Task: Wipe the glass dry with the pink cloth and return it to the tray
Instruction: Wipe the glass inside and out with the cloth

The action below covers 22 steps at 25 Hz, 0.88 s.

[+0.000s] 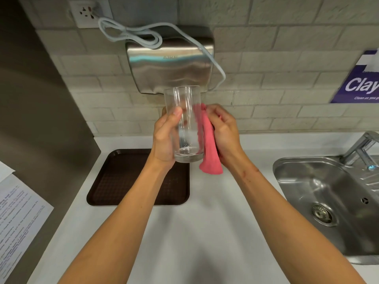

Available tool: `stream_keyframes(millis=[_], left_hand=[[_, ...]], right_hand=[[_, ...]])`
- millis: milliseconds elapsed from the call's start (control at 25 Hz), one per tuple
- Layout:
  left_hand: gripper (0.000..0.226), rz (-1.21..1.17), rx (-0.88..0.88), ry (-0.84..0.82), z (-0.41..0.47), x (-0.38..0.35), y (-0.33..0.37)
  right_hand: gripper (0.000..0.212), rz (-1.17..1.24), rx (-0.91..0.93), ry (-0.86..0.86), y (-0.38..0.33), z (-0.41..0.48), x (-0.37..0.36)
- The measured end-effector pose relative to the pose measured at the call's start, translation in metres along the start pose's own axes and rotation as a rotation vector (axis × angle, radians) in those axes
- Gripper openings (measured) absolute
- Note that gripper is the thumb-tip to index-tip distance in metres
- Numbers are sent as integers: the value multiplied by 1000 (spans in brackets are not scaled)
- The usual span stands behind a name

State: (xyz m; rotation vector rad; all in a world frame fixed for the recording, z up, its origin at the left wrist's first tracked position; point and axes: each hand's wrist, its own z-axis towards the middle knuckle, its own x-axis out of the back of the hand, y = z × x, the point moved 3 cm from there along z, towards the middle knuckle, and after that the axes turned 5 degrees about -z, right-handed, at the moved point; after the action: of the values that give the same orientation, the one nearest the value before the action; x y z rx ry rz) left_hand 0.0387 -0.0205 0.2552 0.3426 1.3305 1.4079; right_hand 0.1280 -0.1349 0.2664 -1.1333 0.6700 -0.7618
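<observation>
Right now I have the glass [185, 124] up in the air in front of me, above the white counter [184, 232], with the brown tray [114, 181] below it at about seven o'clock. My left hand [164, 140] is closed around the lower half of the glass, thumb across the near side. My right hand [222, 130] is clenched on the pink cloth [210, 152] and presses it against the glass's right side at three o'clock; the loose end of the cloth hangs down past the base.

As for progress, I judge that I am in the middle of the wiping. The outside is being rubbed, but I can see a cloudy film and what look like drops low down inside, near the thick bottom, so the drying is not finished. The tray is bare and waiting, so the return is all still ahead: finish the inside, then lower the glass down to seven o'clock and stand it there.

The glass is nearly upright. Its long axis runs from six to twelve o'clock, leaning slightly left at the top, with the open mouth up and the heavy base down.
</observation>
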Motion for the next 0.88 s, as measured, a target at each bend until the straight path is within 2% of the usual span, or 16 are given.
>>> stream_keyframes(millis=[80,160,360,480,560,680,880], left_hand=[[29,23,-7,21,-1,-1,-2],[33,42,-18,55,0,-3,1],[38,16,-26,60,4,3,4],[50,50,2,37,2,3,-2],[61,65,2,10,1,1,-6],[69,95,-6,21,0,5,-8],[56,212,24,99,-9,38,-34]], right_hand=[[23,-142,230,104,-20,8,-3],[17,-233,384,155,-30,5,-8],[17,-445,628,140,-15,-28,-14],[16,-508,719,159,-22,-19,-15],[16,-497,740,183,-32,-5,-16],[16,-437,649,172,-22,-3,-14],[13,-484,435,8,22,-16,-3]])
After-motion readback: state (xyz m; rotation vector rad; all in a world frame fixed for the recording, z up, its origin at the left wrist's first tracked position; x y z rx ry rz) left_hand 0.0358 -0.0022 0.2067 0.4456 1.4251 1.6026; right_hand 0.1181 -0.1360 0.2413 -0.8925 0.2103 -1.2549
